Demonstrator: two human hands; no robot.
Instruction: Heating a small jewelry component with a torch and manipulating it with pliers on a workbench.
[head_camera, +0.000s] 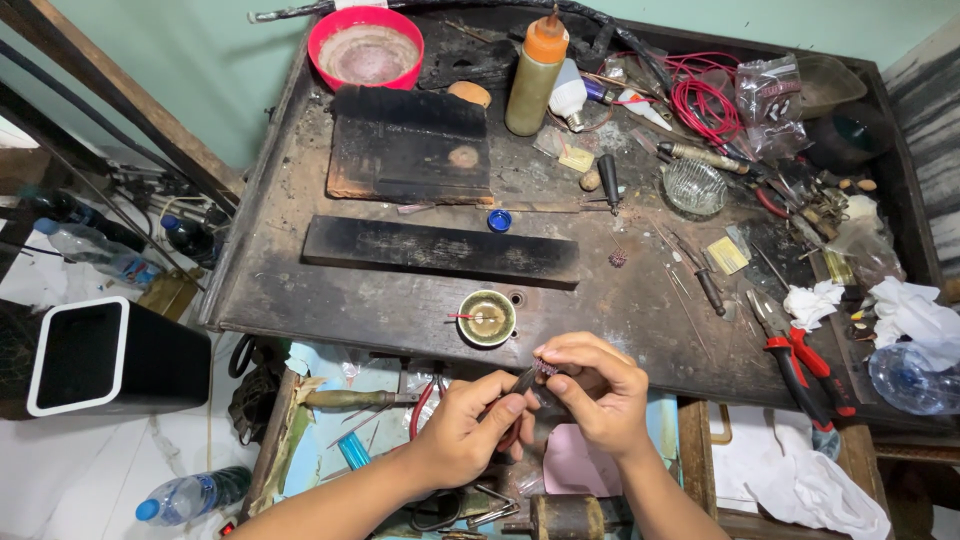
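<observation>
While hands (530, 400) work, small round tin (487, 318) sits just beyond

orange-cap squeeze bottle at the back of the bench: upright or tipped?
Upright. The bottle stands on its base on the workbench, orange nozzle cap pointing up.

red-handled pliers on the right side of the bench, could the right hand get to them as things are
Probably not straight away: the way from the right hand to the red-handled pliers lies open across bare bench, but its fingers pinch a small piece that the left hand works with tweezers.
</observation>
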